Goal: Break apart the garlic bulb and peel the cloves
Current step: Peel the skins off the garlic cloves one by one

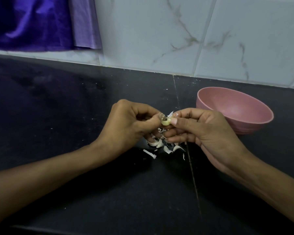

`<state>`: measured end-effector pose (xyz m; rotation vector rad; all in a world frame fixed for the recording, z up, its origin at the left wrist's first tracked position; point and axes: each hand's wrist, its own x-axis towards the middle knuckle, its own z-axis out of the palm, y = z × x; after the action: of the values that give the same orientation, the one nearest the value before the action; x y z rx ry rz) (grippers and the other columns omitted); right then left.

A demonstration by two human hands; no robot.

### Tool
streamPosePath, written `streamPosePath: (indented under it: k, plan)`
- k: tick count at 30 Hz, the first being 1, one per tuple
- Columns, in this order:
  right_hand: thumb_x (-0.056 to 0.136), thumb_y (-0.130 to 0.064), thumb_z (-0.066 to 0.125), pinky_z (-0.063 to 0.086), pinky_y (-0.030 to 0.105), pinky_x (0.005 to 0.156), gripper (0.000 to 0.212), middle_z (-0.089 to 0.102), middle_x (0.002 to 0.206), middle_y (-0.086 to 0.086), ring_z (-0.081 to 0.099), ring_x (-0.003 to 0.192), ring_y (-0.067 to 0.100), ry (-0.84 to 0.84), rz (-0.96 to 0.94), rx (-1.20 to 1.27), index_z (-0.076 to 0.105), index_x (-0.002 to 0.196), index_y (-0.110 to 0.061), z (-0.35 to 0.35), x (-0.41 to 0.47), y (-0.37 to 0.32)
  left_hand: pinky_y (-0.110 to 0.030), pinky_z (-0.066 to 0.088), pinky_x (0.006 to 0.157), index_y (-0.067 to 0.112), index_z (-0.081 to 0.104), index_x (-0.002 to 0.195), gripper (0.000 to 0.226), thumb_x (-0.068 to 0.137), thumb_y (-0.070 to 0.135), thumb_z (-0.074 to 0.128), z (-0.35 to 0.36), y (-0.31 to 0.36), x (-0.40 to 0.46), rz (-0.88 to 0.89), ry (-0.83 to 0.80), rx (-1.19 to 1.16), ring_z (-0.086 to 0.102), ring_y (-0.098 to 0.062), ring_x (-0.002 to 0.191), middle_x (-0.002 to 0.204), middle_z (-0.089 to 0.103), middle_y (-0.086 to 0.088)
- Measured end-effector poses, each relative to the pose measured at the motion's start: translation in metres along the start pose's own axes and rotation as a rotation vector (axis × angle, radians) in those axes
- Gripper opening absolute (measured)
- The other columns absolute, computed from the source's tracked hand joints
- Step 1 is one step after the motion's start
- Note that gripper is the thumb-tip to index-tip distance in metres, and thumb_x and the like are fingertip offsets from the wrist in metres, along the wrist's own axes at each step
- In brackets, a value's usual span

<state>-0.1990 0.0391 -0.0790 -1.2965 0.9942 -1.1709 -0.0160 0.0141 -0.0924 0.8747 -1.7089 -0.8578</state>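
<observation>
A small pale garlic clove (165, 122) is pinched between my two hands above the dark counter. My left hand (127, 124) grips its left end with thumb and fingers curled. My right hand (199, 131) holds the right end, its thumb and forefinger on a thin white flake of skin (170, 114) that sticks up from the clove. Below the hands lies a small heap of torn white garlic skins (161, 147) on the counter. No whole bulb shows; part of the heap is hidden by my fingers.
A pink bowl (255, 126) stands on the black counter (75, 116) just right of my right hand; its inside looks bare. A marbled tile wall (176, 31) rises behind, with purple cloth (37, 22) hanging at the upper left. A seam (192, 175) runs down the counter.
</observation>
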Motion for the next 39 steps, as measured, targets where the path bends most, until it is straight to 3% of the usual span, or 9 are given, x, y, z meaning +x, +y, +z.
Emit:
streamPosePath:
  k: [3, 8, 12, 16, 21, 25, 28, 32, 39]
  plan:
    - [0.077, -0.011, 0.068, 0.061, 0.029, 0.065, 0.028, 0.074, 0.084, 0.015, 0.072, 0.073, 0.024, 0.0, -0.001, -0.006, 0.067, 0.097, 0.008, -0.0012, -0.0001, 0.0001, -0.04, 0.06, 0.05, 0.004, 0.075, 0.083, 0.022, 0.081, 0.025, 0.068, 0.0009, 0.0035, 0.0004, -0.037, -0.007, -0.062, 0.07, -0.03, 0.057, 0.064, 0.071, -0.014]
    - [0.077, -0.012, 0.069, 0.061, 0.029, 0.065, 0.021, 0.074, 0.081, 0.012, 0.072, 0.073, 0.024, 0.0, -0.01, -0.018, 0.069, 0.093, 0.003, -0.002, 0.0003, 0.0001, -0.029, 0.055, 0.043, -0.006, 0.071, 0.088, 0.016, 0.091, 0.007, 0.063, 0.0019, 0.0029, 0.0007, -0.156, -0.014, -0.171, 0.065, -0.019, 0.05, 0.069, 0.072, -0.01]
    - [0.077, -0.012, 0.069, 0.061, 0.029, 0.065, 0.02, 0.073, 0.078, 0.009, 0.072, 0.073, 0.024, 0.004, -0.023, -0.016, 0.069, 0.092, 0.001, -0.0032, 0.0006, 0.0004, -0.029, 0.053, 0.04, -0.005, 0.07, 0.089, 0.017, 0.094, 0.007, 0.059, 0.0024, 0.0043, 0.0008, -0.178, 0.0, -0.19, 0.061, -0.019, 0.048, 0.07, 0.071, -0.01]
    - [0.08, -0.011, 0.069, 0.06, 0.029, 0.063, 0.02, 0.074, 0.082, 0.012, 0.072, 0.072, 0.024, 0.005, -0.02, -0.013, 0.069, 0.095, 0.002, -0.004, 0.0019, -0.0006, -0.026, 0.051, 0.039, 0.002, 0.07, 0.092, 0.018, 0.097, 0.012, 0.056, 0.0003, 0.0063, 0.0014, -0.158, -0.046, -0.091, 0.061, -0.017, 0.044, 0.061, 0.069, 0.003]
    - [0.081, -0.012, 0.069, 0.058, 0.027, 0.057, 0.023, 0.072, 0.084, 0.015, 0.069, 0.065, 0.019, 0.039, -0.012, 0.011, 0.067, 0.097, 0.004, -0.007, 0.0016, -0.0016, -0.035, 0.053, 0.043, 0.017, 0.064, 0.114, 0.023, 0.099, 0.027, 0.05, -0.0027, 0.0048, -0.0001, -0.06, -0.005, -0.015, 0.067, -0.026, 0.054, 0.101, 0.071, 0.003]
    - [0.079, -0.016, 0.069, 0.058, 0.027, 0.057, 0.025, 0.072, 0.085, 0.013, 0.068, 0.066, 0.017, 0.036, -0.013, -0.018, 0.069, 0.097, 0.002, -0.0082, 0.003, -0.0003, -0.033, 0.053, 0.043, 0.025, 0.055, 0.132, 0.043, 0.091, 0.035, 0.057, -0.0038, 0.0047, -0.0024, -0.013, -0.072, 0.007, 0.068, -0.025, 0.057, 0.109, 0.07, 0.005]
    - [0.081, -0.016, 0.069, 0.058, 0.029, 0.057, 0.02, 0.073, 0.082, 0.011, 0.068, 0.067, 0.018, 0.027, -0.023, -0.039, 0.07, 0.095, -0.002, -0.0089, 0.0033, 0.0016, -0.037, 0.055, 0.044, 0.023, 0.065, 0.12, 0.047, 0.076, 0.041, 0.071, -0.003, 0.0038, -0.0035, 0.017, -0.107, 0.071, 0.068, -0.025, 0.054, 0.099, 0.073, 0.005]
    - [0.084, -0.013, 0.068, 0.058, 0.028, 0.056, 0.013, 0.072, 0.08, 0.009, 0.067, 0.067, 0.018, 0.006, -0.032, -0.061, 0.07, 0.094, -0.004, -0.0082, 0.0027, 0.0025, -0.027, 0.05, 0.042, 0.018, 0.073, 0.094, 0.026, 0.073, 0.034, 0.075, -0.002, 0.0019, -0.0036, 0.042, -0.096, 0.123, 0.063, -0.014, 0.044, 0.063, 0.069, 0.013]
    - [0.088, -0.013, 0.065, 0.058, 0.029, 0.054, 0.018, 0.072, 0.094, 0.018, 0.066, 0.066, 0.018, 0.019, -0.017, -0.059, 0.07, 0.101, -0.001, -0.0058, 0.0016, 0.0013, -0.025, 0.048, 0.043, 0.019, 0.075, 0.084, 0.015, 0.075, 0.03, 0.074, -0.0027, 0.0009, -0.0015, 0.002, -0.063, 0.097, 0.062, -0.015, 0.044, 0.058, 0.068, 0.007]
